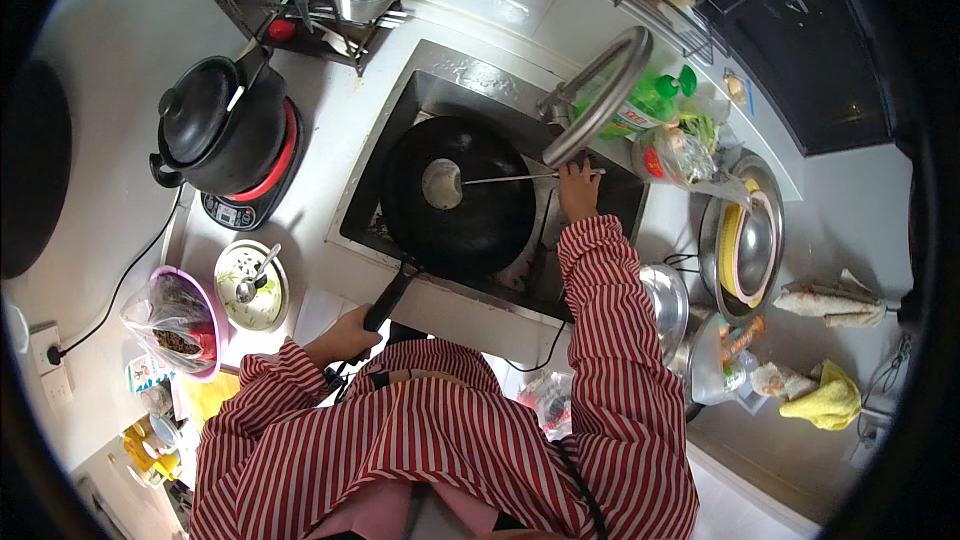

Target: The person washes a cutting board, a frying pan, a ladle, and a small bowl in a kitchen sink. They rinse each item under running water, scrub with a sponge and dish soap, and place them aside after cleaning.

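A black wok [470, 230] sits in the metal sink [375, 130], its long handle angled toward me. At the near edge of the counter, my left hand [345, 336] is wrapped round the end of that handle. My right hand [578, 192] is over the right part of the sink, below the faucet, with its fingers closed on the thin handle of a metal ladle [443, 185]. The ladle's round bowl rests inside the wok, left of its middle. The curved faucet [610, 100] reaches over the sink close to my right hand.
A black pot [225, 130] stands on an electric cooker at left. Nearer are a plate [235, 325] with a spoon and a pink basin [215, 350]. A green bottle [640, 110] is behind the faucet; metal bowls [772, 280] are at right. A utensil rack [345, 50] stands at the back.
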`<move>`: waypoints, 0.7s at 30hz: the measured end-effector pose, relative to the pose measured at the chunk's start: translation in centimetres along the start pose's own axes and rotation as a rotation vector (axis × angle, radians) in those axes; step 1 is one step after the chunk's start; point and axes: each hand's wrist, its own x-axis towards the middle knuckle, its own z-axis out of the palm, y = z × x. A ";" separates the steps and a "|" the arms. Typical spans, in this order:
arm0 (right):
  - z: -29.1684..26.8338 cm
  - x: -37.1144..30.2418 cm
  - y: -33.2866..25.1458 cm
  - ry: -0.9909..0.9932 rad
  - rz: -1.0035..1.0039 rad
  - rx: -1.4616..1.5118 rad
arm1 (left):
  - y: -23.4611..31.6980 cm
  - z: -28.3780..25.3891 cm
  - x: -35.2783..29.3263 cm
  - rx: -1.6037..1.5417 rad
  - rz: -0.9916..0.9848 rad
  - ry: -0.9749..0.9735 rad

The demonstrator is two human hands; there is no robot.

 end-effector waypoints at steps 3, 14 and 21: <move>-0.3 -0.1 0.3 -0.102 -0.174 0.008 | -0.4 -0.1 0.2 0.025 0.033 0.000; -16.6 -13.6 0.2 -0.405 -0.417 0.161 | -1.0 0.2 0.4 0.041 0.033 0.047; -7.1 -15.8 -9.9 -0.461 -0.599 0.588 | -1.4 0.6 0.8 -0.087 0.067 0.000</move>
